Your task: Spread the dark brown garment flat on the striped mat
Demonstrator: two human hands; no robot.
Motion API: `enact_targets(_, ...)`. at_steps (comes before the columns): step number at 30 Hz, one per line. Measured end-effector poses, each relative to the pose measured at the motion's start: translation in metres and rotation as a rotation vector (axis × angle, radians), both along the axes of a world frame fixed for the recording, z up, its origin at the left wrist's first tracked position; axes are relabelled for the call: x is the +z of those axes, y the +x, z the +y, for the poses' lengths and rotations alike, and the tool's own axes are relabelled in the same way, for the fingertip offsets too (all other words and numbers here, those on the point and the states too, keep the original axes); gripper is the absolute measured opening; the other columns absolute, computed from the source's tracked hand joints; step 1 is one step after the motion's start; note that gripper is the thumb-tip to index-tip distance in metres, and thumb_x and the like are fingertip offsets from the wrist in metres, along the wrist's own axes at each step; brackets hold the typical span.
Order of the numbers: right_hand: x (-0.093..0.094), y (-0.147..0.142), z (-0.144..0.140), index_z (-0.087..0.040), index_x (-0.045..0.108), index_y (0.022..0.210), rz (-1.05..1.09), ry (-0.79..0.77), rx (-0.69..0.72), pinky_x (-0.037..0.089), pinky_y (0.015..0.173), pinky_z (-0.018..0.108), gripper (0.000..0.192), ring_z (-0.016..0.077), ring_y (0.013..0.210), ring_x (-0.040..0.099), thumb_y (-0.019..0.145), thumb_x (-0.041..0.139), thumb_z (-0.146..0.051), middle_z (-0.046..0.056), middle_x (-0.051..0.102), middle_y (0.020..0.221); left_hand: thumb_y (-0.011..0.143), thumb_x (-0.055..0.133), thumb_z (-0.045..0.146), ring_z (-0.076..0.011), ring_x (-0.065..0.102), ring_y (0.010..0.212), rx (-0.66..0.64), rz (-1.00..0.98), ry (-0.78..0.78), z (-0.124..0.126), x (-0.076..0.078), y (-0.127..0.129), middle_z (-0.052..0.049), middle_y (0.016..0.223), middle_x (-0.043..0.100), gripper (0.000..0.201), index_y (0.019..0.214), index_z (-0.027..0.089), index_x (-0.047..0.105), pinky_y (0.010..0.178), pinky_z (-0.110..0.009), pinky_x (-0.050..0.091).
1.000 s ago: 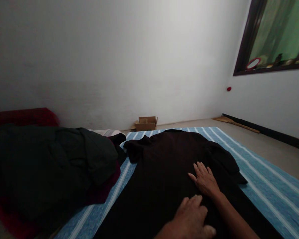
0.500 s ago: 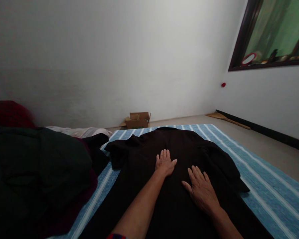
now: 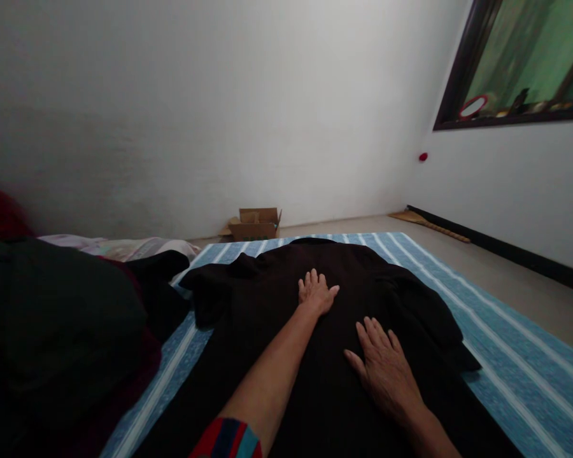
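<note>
On the blue striped mat (image 3: 520,375) spread over the floor, a black garment (image 3: 267,305) lies flat with its collar end toward the far wall and its two short sleeves turned out to either side. Both hands rest on top of it, palms down, fingers stretched out and gripping nothing. The left hand (image 3: 316,292) lies farther up the cloth, near the middle of the chest, at the end of a long bare forearm that crosses the garment from the lower edge of the view; a red and blue striped cuff (image 3: 229,440) shows at that edge. The right hand (image 3: 386,370) lies lower and to the right, closer to the person, with its fingers spread toward the right sleeve. The two hands are near each other but apart, and the dark cloth shows between them. The fabric is so dark in this dim light that its folds and seams are hard to make out; it seems smooth under both palms. To the left of the mat sits a heap of dark clothes (image 3: 62,318), with a dark red piece at its edge and a pale patterned cloth (image 3: 124,247) behind it. A small cardboard box (image 3: 254,223) stands open against the white wall, beyond the collar. A dark-framed window (image 3: 463,70) is set high in the right wall.
</note>
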State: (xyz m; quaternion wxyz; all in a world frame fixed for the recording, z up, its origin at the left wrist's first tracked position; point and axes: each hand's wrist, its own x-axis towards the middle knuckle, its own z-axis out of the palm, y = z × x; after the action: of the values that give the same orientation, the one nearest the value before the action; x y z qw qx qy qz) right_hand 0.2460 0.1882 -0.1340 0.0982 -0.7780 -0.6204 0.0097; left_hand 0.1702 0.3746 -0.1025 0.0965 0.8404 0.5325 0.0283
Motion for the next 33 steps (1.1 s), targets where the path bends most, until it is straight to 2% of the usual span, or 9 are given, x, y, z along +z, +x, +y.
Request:
enact_targets(3, 0.001, 0.0, 0.0, -0.014, 0.04, 0.137, -0.002, 0.001, -0.001, 0.015, 0.109, 0.047, 0.067, 0.027, 0.135, 0.022, 0.088, 0.028, -0.059, 0.012, 0.028, 0.146, 0.086, 0.022, 0.057, -0.0258, 0.006, 0.139, -0.001, -0.007, -0.002, 0.013, 0.001, 0.004, -0.012, 0.151, 0.012, 0.069, 0.14, 0.014, 0.03, 0.111, -0.046, 0.009)
enact_targets(7, 0.002, 0.001, 0.0, -0.014, 0.04, 0.137, 0.015, -0.011, 0.0, 0.013, 0.109, 0.047, 0.067, 0.0271, 0.136, 0.02, 0.089, 0.027, -0.058, 0.012, 0.028, 0.146, 0.085, 0.026, 0.059, -0.0269, 0.009, 0.139, -0.001, 0.003, -0.042, 0.025, -0.004, 0.008, -0.013, 0.151, 0.014, 0.072, 0.14, 0.013, 0.029, 0.11, -0.047, 0.013)
enact_targets(14, 0.002, 0.003, 0.0, -0.014, 0.038, 0.138, 0.005, -0.025, -0.01, 0.011, 0.109, 0.046, 0.067, 0.0262, 0.136, 0.018, 0.089, 0.027, -0.058, 0.012, 0.027, 0.147, 0.086, 0.022, 0.058, -0.0263, 0.007, 0.139, -0.02, 0.003, -0.013, 0.02, -0.004, 0.009, -0.013, 0.151, 0.014, 0.071, 0.14, 0.012, 0.028, 0.11, -0.046, 0.012)
enact_targets(17, 0.001, 0.004, 0.0, -0.013, 0.037, 0.139, 0.009, -0.026, -0.002, 0.011, 0.108, 0.046, 0.068, 0.0262, 0.136, 0.017, 0.089, 0.026, -0.058, 0.013, 0.026, 0.147, 0.086, 0.022, 0.058, -0.0259, 0.007, 0.139, -0.029, 0.006, -0.02, 0.011, -0.001, 0.006, -0.014, 0.151, 0.013, 0.073, 0.141, 0.01, 0.025, 0.11, -0.045, 0.012)
enact_targets(22, 0.002, 0.005, -0.002, -0.012, 0.035, 0.139, 0.001, -0.033, 0.004, 0.01, 0.108, 0.046, 0.069, 0.0266, 0.136, 0.016, 0.089, 0.024, -0.058, 0.013, 0.026, 0.147, 0.082, 0.022, 0.066, -0.0256, 0.003, 0.139, -0.083, 0.036, -0.063, -0.02, -0.004, -0.008, -0.014, 0.152, 0.005, 0.086, 0.143, 0.005, 0.017, 0.111, -0.042, 0.012)
enact_targets(25, 0.003, 0.006, -0.002, -0.012, 0.034, 0.139, -0.002, -0.041, -0.002, 0.009, 0.108, 0.045, 0.068, 0.0259, 0.137, 0.016, 0.09, 0.023, -0.058, 0.013, 0.026, 0.147, 0.083, 0.022, 0.064, -0.0241, 0.0, 0.139, -0.102, 0.06, -0.056, -0.032, -0.004, -0.012, -0.012, 0.152, 0.002, 0.084, 0.143, 0.006, 0.016, 0.112, -0.041, 0.009)
enact_targets(30, 0.005, 0.007, -0.003, -0.012, 0.031, 0.14, 0.021, -0.083, -0.005, 0.006, 0.108, 0.045, 0.069, 0.0247, 0.137, 0.012, 0.09, 0.022, -0.058, 0.013, 0.023, 0.148, 0.085, 0.022, 0.061, -0.0246, -0.001, 0.139, -0.095, 0.073, -0.091, -0.043, 0.006, -0.013, -0.012, 0.152, 0.002, 0.079, 0.143, 0.007, 0.017, 0.111, -0.042, 0.01)
enact_targets(33, 0.006, 0.008, -0.004, -0.012, 0.03, 0.141, 0.019, -0.1, -0.003, 0.006, 0.108, 0.045, 0.07, 0.0245, 0.137, 0.011, 0.09, 0.019, -0.058, 0.013, 0.022, 0.148, 0.085, 0.02, 0.063, -0.0248, 0.0, 0.139, -0.118, 0.069, -0.119, -0.061, 0.008, -0.022, -0.012, 0.152, 0.003, 0.08, 0.143, 0.008, 0.018, 0.111, -0.042, 0.01)
